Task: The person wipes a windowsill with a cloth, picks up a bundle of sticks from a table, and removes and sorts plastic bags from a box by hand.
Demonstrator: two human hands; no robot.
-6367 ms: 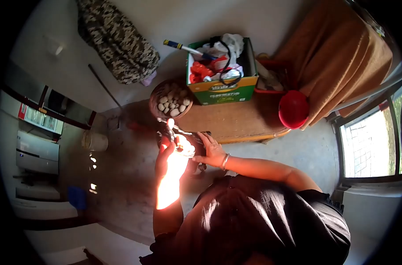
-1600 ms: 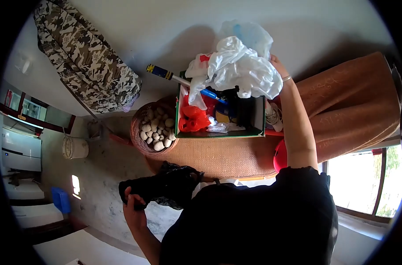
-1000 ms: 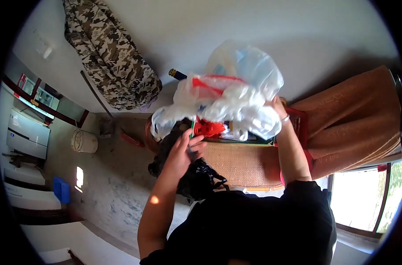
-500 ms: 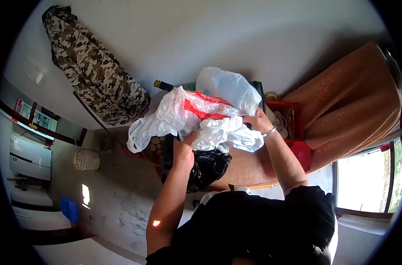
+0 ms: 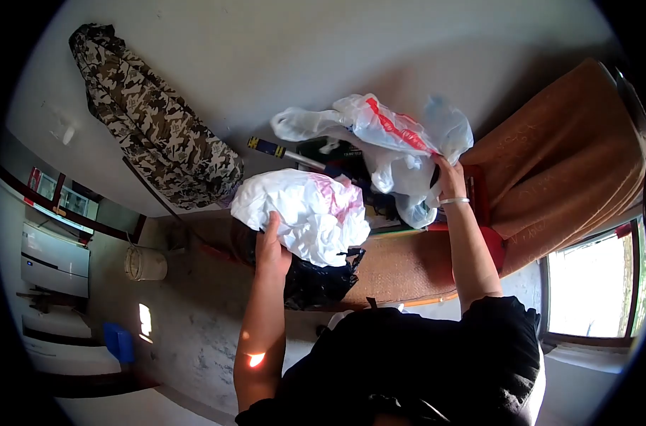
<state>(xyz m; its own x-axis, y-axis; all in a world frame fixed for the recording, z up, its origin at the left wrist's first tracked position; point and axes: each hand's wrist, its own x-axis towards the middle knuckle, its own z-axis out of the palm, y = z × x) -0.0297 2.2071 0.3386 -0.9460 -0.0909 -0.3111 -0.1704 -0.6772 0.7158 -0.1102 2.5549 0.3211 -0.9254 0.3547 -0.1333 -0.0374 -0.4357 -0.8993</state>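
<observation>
the hands [image 5: 273, 248] hold white plastic bags [image 5: 305, 209] apart, above a woven surface [image 5: 401, 266].

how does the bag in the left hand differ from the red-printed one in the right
The left bag looks opaque white; the right bag is more see-through. The left bag is bunched into a rounded bundle, while the right bag hangs loosely. The left bag shows a pinkish patch, the right bag a red strip. Both are crumpled.
</observation>
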